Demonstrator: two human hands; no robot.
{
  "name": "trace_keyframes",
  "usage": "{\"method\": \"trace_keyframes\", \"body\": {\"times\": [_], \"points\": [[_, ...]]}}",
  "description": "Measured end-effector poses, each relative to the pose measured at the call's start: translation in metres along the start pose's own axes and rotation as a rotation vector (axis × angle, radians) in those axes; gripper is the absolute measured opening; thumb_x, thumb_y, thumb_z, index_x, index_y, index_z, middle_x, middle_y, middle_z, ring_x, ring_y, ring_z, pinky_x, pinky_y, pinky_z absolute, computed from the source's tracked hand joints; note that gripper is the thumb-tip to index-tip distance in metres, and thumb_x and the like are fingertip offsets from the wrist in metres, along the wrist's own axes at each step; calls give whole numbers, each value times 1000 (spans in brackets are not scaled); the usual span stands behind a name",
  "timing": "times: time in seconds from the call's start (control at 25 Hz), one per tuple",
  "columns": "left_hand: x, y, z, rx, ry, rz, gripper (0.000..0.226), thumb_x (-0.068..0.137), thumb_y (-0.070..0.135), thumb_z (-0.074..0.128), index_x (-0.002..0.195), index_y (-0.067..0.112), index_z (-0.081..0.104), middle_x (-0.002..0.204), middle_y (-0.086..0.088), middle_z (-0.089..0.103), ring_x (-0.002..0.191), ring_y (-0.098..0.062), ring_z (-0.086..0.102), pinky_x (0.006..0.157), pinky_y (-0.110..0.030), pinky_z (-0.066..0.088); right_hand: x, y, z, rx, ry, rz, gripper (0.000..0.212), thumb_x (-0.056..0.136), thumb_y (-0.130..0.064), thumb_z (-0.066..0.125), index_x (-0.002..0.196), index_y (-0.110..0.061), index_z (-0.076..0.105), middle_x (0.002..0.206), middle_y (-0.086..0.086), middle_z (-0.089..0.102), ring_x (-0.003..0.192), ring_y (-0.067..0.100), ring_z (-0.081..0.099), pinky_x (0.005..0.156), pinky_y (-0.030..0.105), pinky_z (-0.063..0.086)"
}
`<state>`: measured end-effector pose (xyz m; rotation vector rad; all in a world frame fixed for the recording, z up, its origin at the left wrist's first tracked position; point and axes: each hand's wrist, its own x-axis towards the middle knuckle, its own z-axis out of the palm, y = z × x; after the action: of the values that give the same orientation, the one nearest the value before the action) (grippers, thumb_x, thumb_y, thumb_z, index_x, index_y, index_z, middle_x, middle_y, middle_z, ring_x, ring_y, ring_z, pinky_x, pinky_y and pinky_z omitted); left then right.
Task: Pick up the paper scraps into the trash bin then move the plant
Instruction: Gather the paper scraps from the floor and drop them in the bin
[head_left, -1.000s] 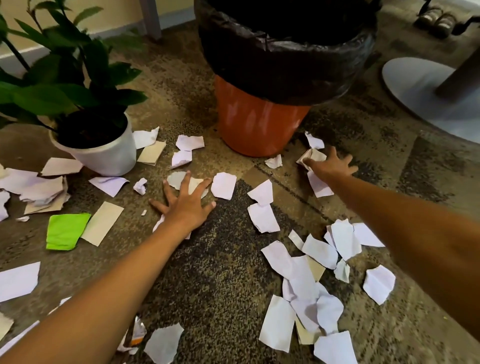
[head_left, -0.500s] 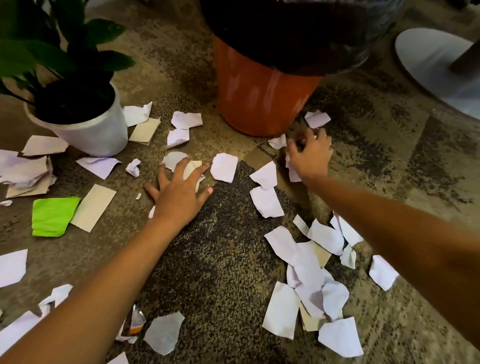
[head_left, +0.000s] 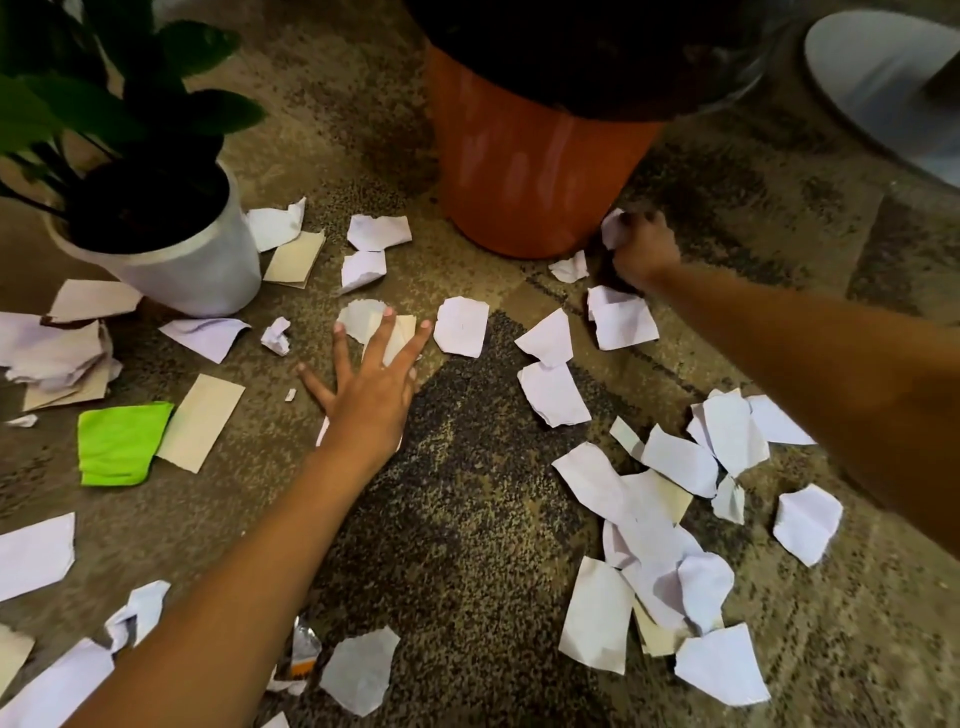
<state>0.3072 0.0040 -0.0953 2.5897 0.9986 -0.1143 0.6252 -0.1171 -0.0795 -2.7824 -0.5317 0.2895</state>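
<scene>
I log: torn white and tan paper scraps (head_left: 552, 393), strewn over carpet (head_left: 467, 519); orange plastic trash bin (head_left: 524, 171), black-lined, upright; green leafy plant in white pot (head_left: 176, 260), upright, left.

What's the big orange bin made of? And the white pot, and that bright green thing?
Orange bin: probably plastic, smooth with soft shiny streaks.
White pot: smooth, matte; ceramic or plastic, I can't tell.
Green thing: looks like soft cloth, folded, with rounded edges.
</scene>
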Motion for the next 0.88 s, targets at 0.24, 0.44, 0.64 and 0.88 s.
{"method": "trace_keyframes", "body": {"times": [0.24, 0.44, 0.64, 0.88], "points": [[-6, 1, -8, -41, -65, 20, 48, 103, 35, 21, 144, 54, 6, 157, 20, -12, 144, -29, -25, 107, -68, -13, -89, -1, 30, 254, 172, -266, 32, 100, -20, 38, 122, -8, 58, 122, 12, 53, 116, 27, 49, 104, 44, 35], [-24, -11, -12, -120, -44, 101, 45, 102, 37, 27, 143, 54, 19, 158, 19, 4, 148, -19, -8, 106, -69, -8, -122, -24, 39, 168, 73, -396, 51, 91, -60, 33, 134, -34, 42, 138, 8, 38, 131, 28, 32, 111, 54, 20], [-33, -25, -24, -37, -199, 72, 74, 81, 57, 58, 140, 60, 13, 158, 15, -6, 146, -24, -3, 106, -71, 0, -120, -50, 38, -116, -184, -641, 63, 86, -69, 42, 141, -40, 32, 149, 8, 30, 141, 32, 19, 112, 65, 4], [-47, -33, -25, -8, -103, 45, 80, 69, 37, 79, 133, 52, 34, 151, 8, 11, 135, -33, 16, 108, -58, 19, -178, -29, 49, -231, -97, -1032, 63, 86, -69, 35, 132, -27, 46, 130, 0, 51, 130, 26, 37, 108, 54, 25]]}}
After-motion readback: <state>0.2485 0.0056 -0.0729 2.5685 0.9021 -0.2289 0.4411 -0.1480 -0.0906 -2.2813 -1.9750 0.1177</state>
